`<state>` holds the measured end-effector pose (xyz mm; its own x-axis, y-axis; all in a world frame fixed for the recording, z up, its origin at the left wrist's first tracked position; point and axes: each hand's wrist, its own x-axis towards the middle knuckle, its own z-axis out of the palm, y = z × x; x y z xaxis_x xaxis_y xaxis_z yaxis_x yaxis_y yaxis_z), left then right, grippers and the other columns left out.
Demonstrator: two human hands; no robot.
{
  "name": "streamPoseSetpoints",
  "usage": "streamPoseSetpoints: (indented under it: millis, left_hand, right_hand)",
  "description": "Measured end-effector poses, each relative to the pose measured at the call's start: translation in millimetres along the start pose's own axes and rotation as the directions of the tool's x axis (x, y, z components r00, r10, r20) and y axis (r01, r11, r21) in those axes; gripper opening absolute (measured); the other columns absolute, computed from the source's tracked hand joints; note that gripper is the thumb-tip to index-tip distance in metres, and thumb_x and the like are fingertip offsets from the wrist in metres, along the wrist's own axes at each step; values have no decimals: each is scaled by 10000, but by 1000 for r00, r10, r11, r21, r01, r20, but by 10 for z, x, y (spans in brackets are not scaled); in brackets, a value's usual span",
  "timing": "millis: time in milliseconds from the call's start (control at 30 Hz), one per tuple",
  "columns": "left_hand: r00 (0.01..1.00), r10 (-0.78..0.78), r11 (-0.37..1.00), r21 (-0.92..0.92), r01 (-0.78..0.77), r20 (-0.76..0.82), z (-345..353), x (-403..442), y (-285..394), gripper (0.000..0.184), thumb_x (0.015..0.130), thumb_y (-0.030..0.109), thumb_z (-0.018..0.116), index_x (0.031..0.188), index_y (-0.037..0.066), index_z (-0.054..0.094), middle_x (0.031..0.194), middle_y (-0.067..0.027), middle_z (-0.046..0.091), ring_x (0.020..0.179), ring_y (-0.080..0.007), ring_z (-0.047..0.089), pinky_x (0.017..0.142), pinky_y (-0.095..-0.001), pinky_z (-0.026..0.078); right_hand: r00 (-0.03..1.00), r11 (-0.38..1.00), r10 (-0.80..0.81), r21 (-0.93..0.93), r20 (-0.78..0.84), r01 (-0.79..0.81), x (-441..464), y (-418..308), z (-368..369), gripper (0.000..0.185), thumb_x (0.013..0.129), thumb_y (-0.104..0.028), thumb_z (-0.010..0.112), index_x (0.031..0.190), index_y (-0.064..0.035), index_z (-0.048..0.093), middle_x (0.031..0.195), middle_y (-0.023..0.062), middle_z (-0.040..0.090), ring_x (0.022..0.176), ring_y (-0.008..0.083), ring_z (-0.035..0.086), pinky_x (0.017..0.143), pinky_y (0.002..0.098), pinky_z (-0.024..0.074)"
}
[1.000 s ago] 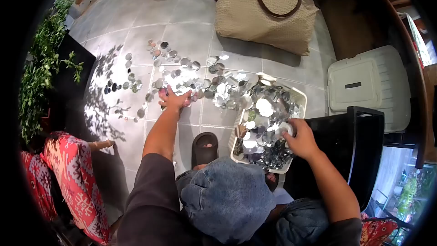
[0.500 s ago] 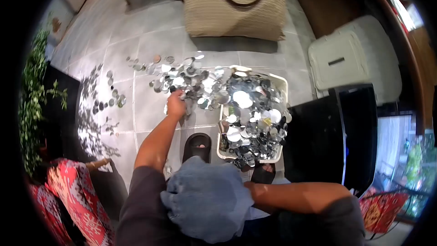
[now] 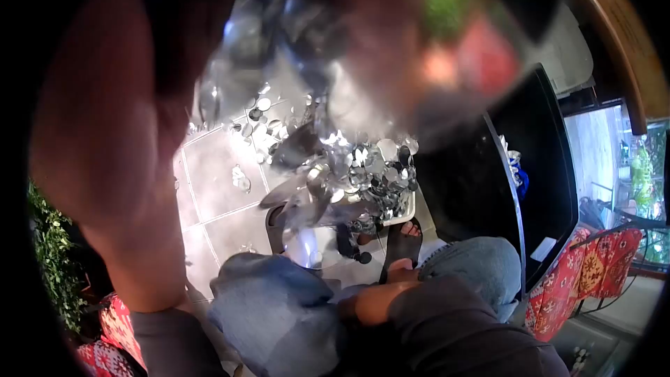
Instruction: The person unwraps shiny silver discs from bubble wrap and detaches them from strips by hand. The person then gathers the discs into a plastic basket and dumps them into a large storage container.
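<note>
My left hand [image 3: 105,91] is raised very close to the camera, large and blurred. From it a cluster of shiny silver discs [image 3: 307,220] hangs down in front of the camera, apparently joined in strands; my fingers are too smeared to make out. More silver discs [image 3: 384,181] are heaped in a cream plastic basket [image 3: 403,215], mostly covered by them. Others lie spread on the floor tiles [image 3: 223,181]. Between my knees, low in the view, is my right hand [image 3: 400,269], mostly hidden, beside the denim of my right leg.
A large black glossy appliance or case [image 3: 460,181] stands right of the basket. Patterned red cushions [image 3: 558,286] are at the lower right, and a leafy plant [image 3: 52,251] is at the left. My sandalled foot [image 3: 403,243] is beside the basket.
My left hand has risen from the discs on the floor to right before the camera, lifting a cluster of them. The view has shifted, and the bag at the back is hidden.
</note>
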<state>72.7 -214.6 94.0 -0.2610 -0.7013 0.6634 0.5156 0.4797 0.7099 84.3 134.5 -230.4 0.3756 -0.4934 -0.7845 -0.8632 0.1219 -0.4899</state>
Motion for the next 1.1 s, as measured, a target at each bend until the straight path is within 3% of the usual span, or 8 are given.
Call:
streamPoseSetpoints:
  millis: [300,433,500,633,733,833,900,1100]
  left_hand:
    - [857,428,825,263,-500,286,1081,325,460,177,866,65,741,1042,54,732,906,-133,723,670,-191,670,583,-319,532]
    - [812,-89,844,477,-247,577,976,-430,-375,289,836,91,764,1110,24,700,1127,-191,682,971,-299,666,839,-423,545]
    - [275,-602,741,653,-159,750,742,-805,-672,692,792,220,839,1417,94,573,1446,-302,511,1337,-422,534,1097,-474,464]
    - [-105,-695,664,691,286,711,354,-1213,-827,909,868,278,813,1621,149,319,1578,-254,429,1403,-364,507,1135,-463,454]
    - [182,-807,530,551,645,563,-47,-1292,-1232,598,963,153,708,1509,88,472,1374,-132,620,1167,-238,654,944,-387,565]
    - [545,-735,617,731,292,403,-949,-1757,-2220,358,927,114,711,1261,-9,667,1133,-124,713,970,-201,687,816,-339,574]
    - [423,-900,392,622,678,106,-1237,-1897,-2166,350,864,140,739,1174,-20,708,1099,-167,738,1017,-258,702,886,-383,556]
    - [534,-842,148,920,362,-75,-2687,-2797,-2974,450,789,219,778,1171,-6,705,1132,-243,705,1089,-397,677,960,-438,545]
  right_hand:
    - [994,981,-74,-185,-77,59,-50,-553,-717,293,823,-234,726,986,8,753,935,212,739,905,373,734,788,479,588]
    - [997,943,-67,-331,-50,46,-865,-750,-1226,312,822,-254,731,986,10,758,938,214,742,909,376,735,797,482,590]
    - [998,921,-11,-389,-68,-16,-1326,-714,-1525,322,821,-264,734,986,11,761,939,215,744,911,377,736,802,483,590]
    - [940,904,263,-284,-218,-319,-2052,127,-2021,341,820,-283,739,986,13,766,942,217,748,915,380,738,811,485,592]
    - [787,866,451,-6,-422,-500,-2439,1086,-1948,383,859,-253,715,1126,21,732,1077,237,737,1043,393,714,900,476,576]
    - [524,842,465,173,-714,-510,-2417,1581,-1645,598,881,-264,715,1392,7,559,1333,264,621,1224,417,624,1022,465,524]
    - [509,814,526,232,-681,-532,-2437,1534,-1819,677,889,-271,709,1453,-7,446,1418,274,530,1301,437,552,1072,473,485]
    - [344,705,629,325,-698,-630,-2133,1835,-2082,620,899,-275,715,1413,-1,503,1390,244,570,1290,408,557,1080,471,478]
